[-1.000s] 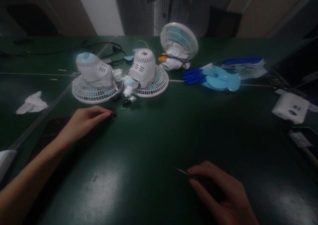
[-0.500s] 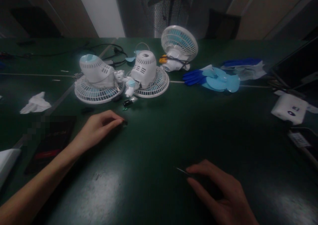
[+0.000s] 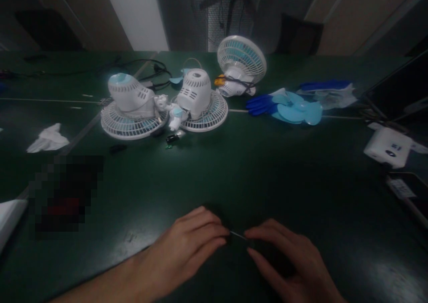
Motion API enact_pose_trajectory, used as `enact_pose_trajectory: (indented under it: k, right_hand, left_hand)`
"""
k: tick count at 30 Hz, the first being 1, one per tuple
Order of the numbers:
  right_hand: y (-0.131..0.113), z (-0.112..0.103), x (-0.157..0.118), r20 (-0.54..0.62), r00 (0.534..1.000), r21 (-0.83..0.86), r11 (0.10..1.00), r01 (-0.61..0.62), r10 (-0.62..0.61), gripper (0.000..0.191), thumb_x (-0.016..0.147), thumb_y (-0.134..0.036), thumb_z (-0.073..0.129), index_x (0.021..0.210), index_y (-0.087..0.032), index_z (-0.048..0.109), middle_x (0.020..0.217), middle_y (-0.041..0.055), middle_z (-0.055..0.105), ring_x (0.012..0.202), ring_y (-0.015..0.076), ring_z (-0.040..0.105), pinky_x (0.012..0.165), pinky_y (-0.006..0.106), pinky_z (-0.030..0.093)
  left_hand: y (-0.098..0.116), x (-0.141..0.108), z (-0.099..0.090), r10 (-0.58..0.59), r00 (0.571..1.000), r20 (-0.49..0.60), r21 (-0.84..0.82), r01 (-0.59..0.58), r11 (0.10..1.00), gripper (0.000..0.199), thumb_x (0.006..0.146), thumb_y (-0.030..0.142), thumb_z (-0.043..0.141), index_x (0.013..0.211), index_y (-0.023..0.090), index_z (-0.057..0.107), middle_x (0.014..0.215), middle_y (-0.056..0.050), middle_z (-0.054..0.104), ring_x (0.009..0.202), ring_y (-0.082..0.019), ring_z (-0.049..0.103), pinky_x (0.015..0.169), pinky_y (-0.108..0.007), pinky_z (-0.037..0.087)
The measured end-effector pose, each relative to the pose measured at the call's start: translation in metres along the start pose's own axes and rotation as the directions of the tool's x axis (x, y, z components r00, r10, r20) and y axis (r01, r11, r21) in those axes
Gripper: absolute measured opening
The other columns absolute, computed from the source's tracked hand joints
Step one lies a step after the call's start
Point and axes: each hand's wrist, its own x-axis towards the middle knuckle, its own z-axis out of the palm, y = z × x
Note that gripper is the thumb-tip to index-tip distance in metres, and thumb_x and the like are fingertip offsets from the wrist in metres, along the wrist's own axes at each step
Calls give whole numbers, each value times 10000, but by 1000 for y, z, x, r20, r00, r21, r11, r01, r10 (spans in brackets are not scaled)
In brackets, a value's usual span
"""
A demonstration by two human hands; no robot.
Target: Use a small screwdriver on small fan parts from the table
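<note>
My right hand (image 3: 294,260) is closed in a loose pinch on a thin, shiny metal rod (image 3: 238,235), whose exact kind I cannot make out. The rod points left, and its far end reaches the fingertips of my left hand (image 3: 192,238). The fingers of that hand are pressed together just above the green table (image 3: 187,182); whatever they hold is hidden. Beyond them lie a small black part (image 3: 172,138) and a tiny green piece (image 3: 168,147), in front of two white fan heads (image 3: 132,100) (image 3: 195,93) resting face down.
A third fan (image 3: 241,64) stands tilted at the back. Blue gloves (image 3: 259,104) and a light-blue fan blade (image 3: 297,109) lie right of it. At the right are a white box-like device (image 3: 389,147) and a dark phone-like object (image 3: 409,194). A white glove (image 3: 48,139) lies left.
My left hand has come back from near the small parts, moving right and towards me, to the rod's tip. My right hand has barely shifted and keeps its pinch.
</note>
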Motion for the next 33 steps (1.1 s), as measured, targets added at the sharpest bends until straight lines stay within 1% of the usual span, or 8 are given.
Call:
enact_pose_trajectory:
  k: [4, 8, 11, 16, 19, 23, 28, 33]
  right_hand:
    - [-4, -2, -2, -66, 998, -76, 997, 6, -11, 220, 930, -217, 683, 1145, -261, 666, 911, 9, 773, 746, 170, 778, 616, 231, 601]
    - [-9, -4, 1, -21, 999, -65, 997, 28, -29, 204, 914, -167, 640, 1096, -250, 681, 812, -10, 748, 633, 147, 741, 552, 233, 570]
    - [-10, -4, 3, -29, 998, -61, 997, 45, -47, 214, 906, -148, 619, 1085, -238, 693, 772, -13, 731, 582, 137, 715, 512, 230, 545]
    - [-8, 1, 3, -9, 998, -64, 996, 66, -66, 230, 915, -149, 621, 1119, -233, 686, 787, -8, 726, 584, 137, 710, 528, 232, 552]
    - [-8, 3, 3, 14, 998, -32, 998, 61, -61, 232, 954, -157, 616, 1160, -250, 668, 837, -8, 742, 632, 130, 728, 575, 213, 572]
    - [-7, -1, 1, -39, 997, 16, 998, 68, -67, 224, 1003, -208, 623, 1217, -273, 637, 930, 0, 770, 751, 137, 767, 660, 200, 598]
    - [-2, -4, -2, -77, 997, 25, 1000, 16, -14, 222, 974, -195, 661, 1188, -253, 656, 898, 16, 753, 729, 152, 755, 629, 214, 601]
    - [-2, -2, 0, -108, 994, 43, 999, 13, -8, 220, 962, -188, 665, 1172, -253, 668, 897, 15, 755, 726, 152, 755, 633, 214, 611]
  left_hand:
    - [0, 1, -2, -15, 1000, -7, -20, 15, 1000, 325, 968, 151, 640, 1284, 226, 647, 1146, -76, 712, 1046, -200, 662, 904, -328, 572]
    - [-4, -2, 2, -36, 999, -13, -30, 36, 999, 424, 966, 114, 623, 1359, 270, 595, 1146, -59, 713, 1035, -192, 663, 890, -327, 569]
    - [-7, -4, 5, -52, 999, -13, -32, 52, 998, 453, 971, 121, 632, 1388, 285, 568, 1145, -57, 711, 1024, -193, 660, 889, -331, 567]
    - [-8, -4, 5, -49, 999, 10, -23, 49, 999, 437, 985, 125, 627, 1389, 275, 556, 1150, -55, 704, 1030, -188, 648, 888, -324, 557]
    - [-5, -3, 5, -30, 999, 26, -3, 30, 1000, 409, 997, 134, 621, 1379, 266, 559, 1148, -50, 706, 1045, -187, 638, 904, -325, 547]
    - [-3, -2, 3, -40, 999, 35, 7, 40, 999, 414, 996, 132, 627, 1383, 257, 552, 1134, -48, 705, 1037, -187, 632, 907, -325, 545]
    - [-4, -2, 2, -71, 996, 54, -14, 72, 997, 426, 1001, 148, 636, 1397, 278, 545, 1171, -44, 694, 1063, -183, 631, 915, -320, 550]
    - [-5, -4, -1, -21, 997, 79, -48, 25, 999, 374, 1024, 120, 591, 1368, 265, 569, 1193, -46, 702, 1095, -170, 636, 934, -302, 552]
